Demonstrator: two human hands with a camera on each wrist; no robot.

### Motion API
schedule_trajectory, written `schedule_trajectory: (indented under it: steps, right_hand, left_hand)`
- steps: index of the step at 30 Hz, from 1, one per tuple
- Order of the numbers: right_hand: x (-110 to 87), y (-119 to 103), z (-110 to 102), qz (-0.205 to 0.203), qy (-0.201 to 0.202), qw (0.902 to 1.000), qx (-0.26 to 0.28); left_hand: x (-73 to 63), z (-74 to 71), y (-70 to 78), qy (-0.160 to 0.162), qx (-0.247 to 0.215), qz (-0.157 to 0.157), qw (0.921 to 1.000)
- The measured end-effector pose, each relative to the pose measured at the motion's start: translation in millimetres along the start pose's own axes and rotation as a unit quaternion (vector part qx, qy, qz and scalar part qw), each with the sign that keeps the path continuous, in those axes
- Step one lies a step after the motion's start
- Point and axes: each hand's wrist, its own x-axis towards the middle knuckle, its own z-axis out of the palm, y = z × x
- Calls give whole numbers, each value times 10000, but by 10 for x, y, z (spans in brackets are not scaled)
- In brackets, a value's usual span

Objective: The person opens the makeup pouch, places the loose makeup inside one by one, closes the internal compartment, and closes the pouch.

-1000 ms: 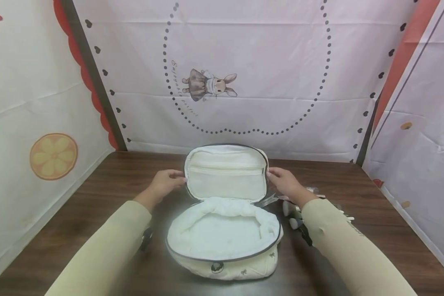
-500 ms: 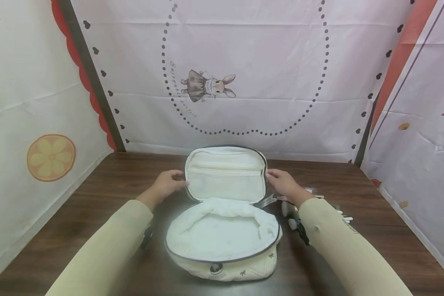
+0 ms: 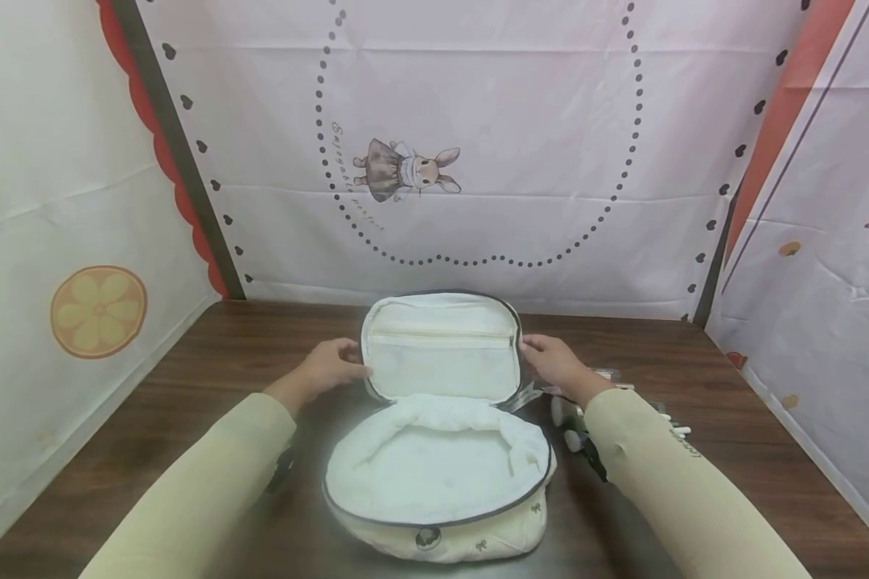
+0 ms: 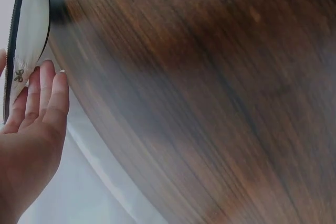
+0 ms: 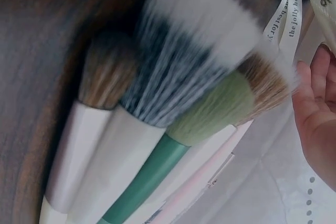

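A cream makeup bag [image 3: 503, 543] stands unzipped on the table, its lid [image 3: 445, 371] raised toward the back wall. The quilted white inside shows, and a zipped pocket runs across the lid. My left hand [image 3: 326, 366] holds the lid's left edge, thumb in front and fingers behind. In the left wrist view, the fingers of that hand [image 4: 39, 114] stretch along the lid's outer side. The lid's right edge is held by my right hand [image 3: 553, 362], thumb at the front; its other fingers are mostly hidden in the head view.
Several makeup brushes [image 5: 152, 156] lie right of the bag, partly under my right forearm in the head view. Printed ribbons [image 3: 525, 396] hang by the bag's hinge. A dark object [image 3: 282, 469] sits beside my left sleeve. Printed cloth walls [image 3: 442, 233] enclose the table [image 3: 210, 362].
The makeup bag has shifted slightly toward me, lid included. My left thumb has slid a little lower along the lid's edge. Both hands stay at the lid.
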Motion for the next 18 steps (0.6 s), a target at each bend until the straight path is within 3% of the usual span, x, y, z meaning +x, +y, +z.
schedule_trajectory:
  steps: [10,18]
  right_hand:
    - [-26,-1,-7,-95,1,9998,-184]
    - [-26,23,-36,-193,12,9995,-269]
  left_hand:
    - [-55,28,-9,-359,366,13,9987]
    - [-80,52,-7,-232,285,149,9992]
